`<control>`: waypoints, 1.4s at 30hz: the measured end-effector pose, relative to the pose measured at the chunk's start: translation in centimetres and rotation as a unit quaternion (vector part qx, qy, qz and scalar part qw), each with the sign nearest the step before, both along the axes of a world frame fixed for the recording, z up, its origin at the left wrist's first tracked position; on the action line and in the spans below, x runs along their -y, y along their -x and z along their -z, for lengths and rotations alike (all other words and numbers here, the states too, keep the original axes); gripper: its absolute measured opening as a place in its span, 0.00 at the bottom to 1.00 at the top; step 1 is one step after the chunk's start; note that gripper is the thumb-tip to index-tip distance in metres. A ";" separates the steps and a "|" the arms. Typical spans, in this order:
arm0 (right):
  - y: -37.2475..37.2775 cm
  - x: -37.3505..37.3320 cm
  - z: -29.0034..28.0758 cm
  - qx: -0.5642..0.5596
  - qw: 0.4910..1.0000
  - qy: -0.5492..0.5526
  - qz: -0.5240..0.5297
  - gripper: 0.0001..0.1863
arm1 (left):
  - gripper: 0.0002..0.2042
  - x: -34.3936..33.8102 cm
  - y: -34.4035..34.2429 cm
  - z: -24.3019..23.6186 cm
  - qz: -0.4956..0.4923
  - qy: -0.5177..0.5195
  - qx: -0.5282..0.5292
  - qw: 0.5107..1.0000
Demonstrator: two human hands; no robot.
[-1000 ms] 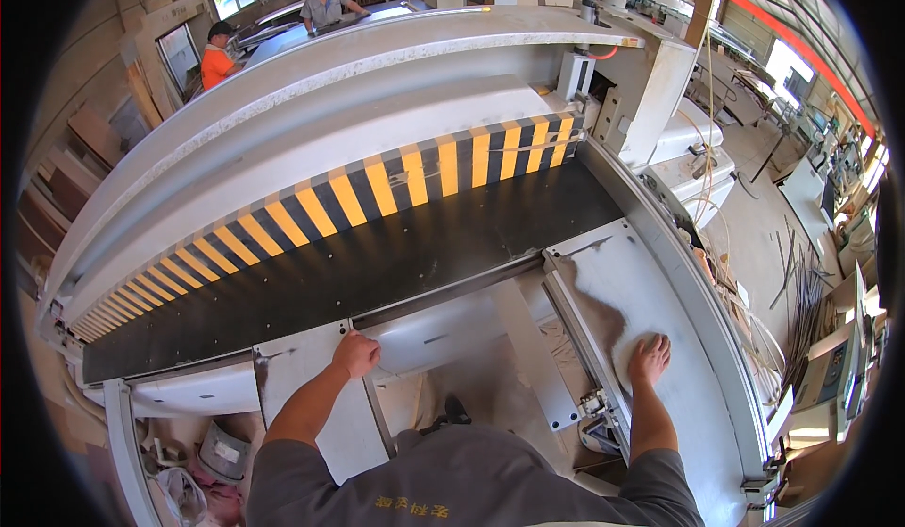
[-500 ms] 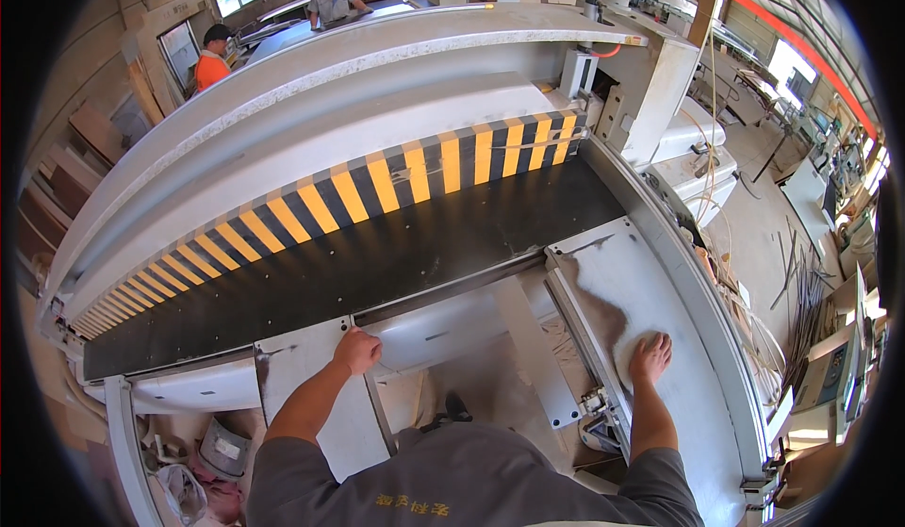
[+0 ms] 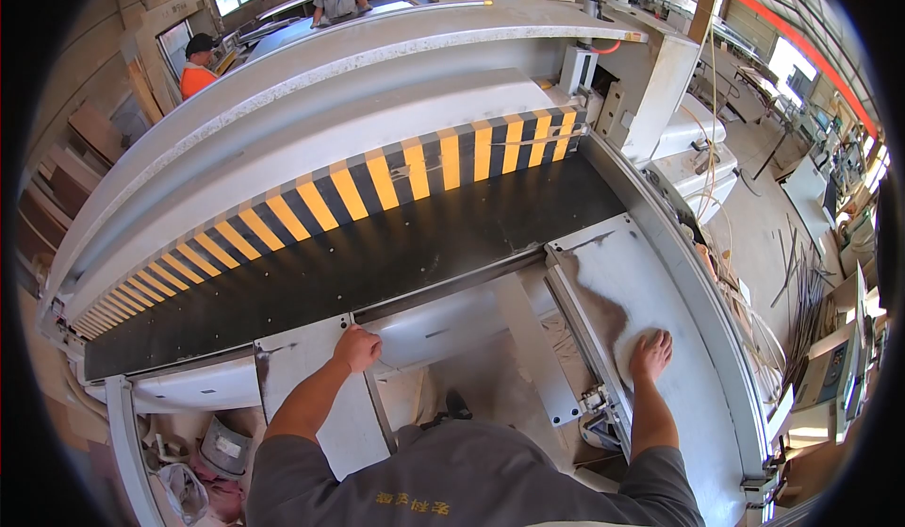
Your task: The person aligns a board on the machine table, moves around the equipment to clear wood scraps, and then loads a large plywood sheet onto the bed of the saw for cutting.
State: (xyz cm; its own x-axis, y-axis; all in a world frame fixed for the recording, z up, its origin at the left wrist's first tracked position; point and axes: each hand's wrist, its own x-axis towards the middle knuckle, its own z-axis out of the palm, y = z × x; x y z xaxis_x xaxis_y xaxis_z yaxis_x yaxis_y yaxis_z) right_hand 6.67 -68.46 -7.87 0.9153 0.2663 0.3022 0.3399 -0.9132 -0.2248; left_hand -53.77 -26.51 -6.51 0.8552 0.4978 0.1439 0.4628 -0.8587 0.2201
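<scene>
The left panel (image 3: 292, 362), flat, pale and metallic, abuts the long black bed (image 3: 377, 255); the left hand (image 3: 359, 349) curls at its right edge, its grip impossible to tell. The right hand (image 3: 650, 355) lies flat, fingers extended, on the brown-stained right panel (image 3: 679, 305). Beyond the bed runs a yellow-black striped strip (image 3: 412, 171).
</scene>
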 end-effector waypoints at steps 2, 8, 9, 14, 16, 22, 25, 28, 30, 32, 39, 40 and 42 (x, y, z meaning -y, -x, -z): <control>0.1 -0.1 -0.3 -0.001 1.000 0.000 0.000 0.31 | 0.06 0.0 0.1 -0.2 0.001 -0.001 0.001 1.000; 0.2 -0.3 -0.3 -0.006 1.000 -0.004 -0.002 0.31 | 0.06 -0.2 0.1 0.0 -0.001 0.004 -0.002 1.000; 0.1 -0.4 -0.3 -0.007 1.000 -0.003 -0.002 0.31 | 0.06 -0.3 0.0 0.1 -0.001 0.004 -0.003 1.000; 0.1 -0.6 0.0 -0.013 1.000 -0.011 -0.002 0.32 | 0.06 -0.5 -0.1 0.2 -0.007 0.004 -0.019 1.000; 0.2 -0.9 -0.1 -0.024 1.000 -0.007 0.000 0.32 | 0.06 -0.6 -0.1 0.4 -0.010 0.001 -0.019 1.000; -0.7 -0.3 2.0 -0.022 0.999 0.002 -0.023 0.34 | 0.06 -0.6 -0.4 0.7 -0.012 0.007 -0.014 1.000; -0.6 -0.5 2.0 -0.031 0.999 0.000 -0.029 0.34 | 0.06 -0.7 -0.4 -0.1 -0.016 0.028 0.001 0.999; -0.6 -0.8 1.8 -0.027 0.999 0.009 -0.033 0.34 | 0.04 -0.6 -0.4 0.1 -0.037 0.050 0.022 0.998; -0.7 -1.1 1.6 -0.026 0.999 0.011 -0.032 0.34 | 0.03 -0.7 -0.6 0.2 -0.044 0.047 0.051 0.997; -0.5 -1.4 1.3 -0.036 0.999 0.011 -0.028 0.34 | 0.04 -0.9 -0.4 0.4 -0.059 0.066 0.064 0.994; -0.6 -1.7 1.3 -0.040 0.999 -0.015 -0.009 0.33 | 0.22 -3.8 -6.6 -2.6 -0.122 -0.019 0.204 0.971; -0.5 -1.9 1.2 -0.041 0.999 -0.014 -0.011 0.33 | 0.24 -5.1 -7.5 -2.7 -0.125 -0.026 0.206 0.970; -0.9 -1.8 1.8 -0.039 0.999 -0.012 -0.009 0.32 | 0.23 -7.8 -9.6 -2.6 -0.117 -0.030 0.214 0.969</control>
